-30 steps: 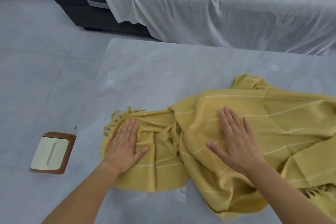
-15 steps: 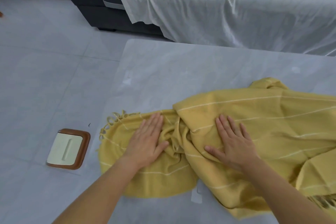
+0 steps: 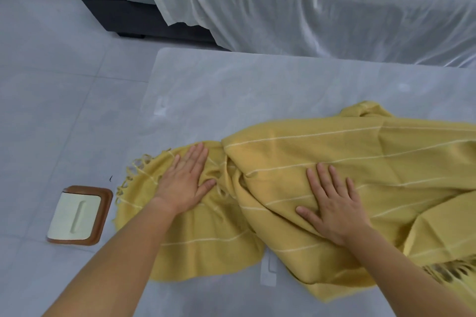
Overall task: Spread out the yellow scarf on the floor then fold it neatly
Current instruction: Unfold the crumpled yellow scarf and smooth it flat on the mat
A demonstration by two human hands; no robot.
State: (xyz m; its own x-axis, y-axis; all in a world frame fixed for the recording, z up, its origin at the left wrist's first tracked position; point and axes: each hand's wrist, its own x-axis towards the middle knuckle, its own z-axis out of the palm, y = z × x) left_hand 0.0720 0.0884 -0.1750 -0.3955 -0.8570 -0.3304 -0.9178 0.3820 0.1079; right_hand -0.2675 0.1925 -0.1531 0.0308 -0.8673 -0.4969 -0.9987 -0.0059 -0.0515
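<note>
My left hand (image 3: 184,180) and right hand (image 3: 332,204) lay flat, fingers straight, on the yellow, white-striped fringed scarf (image 3: 386,162), bunched between them; I judged spreading half done, folding not begun.

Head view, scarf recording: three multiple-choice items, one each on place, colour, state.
1. Relative to the yellow fringed scarf, the brown-rimmed cream rectangular tray lies: A) on it B) to its left C) to its right
2. The scarf's thin stripes are: A) pale B) black C) red
3. The left hand and right hand are: A) pinching fringe B) lifted clear C) flat on the scarf
B, it sits beyond the fringe at left; A, pale lines cross the cloth; C, both lie spread on the fabric.
</note>
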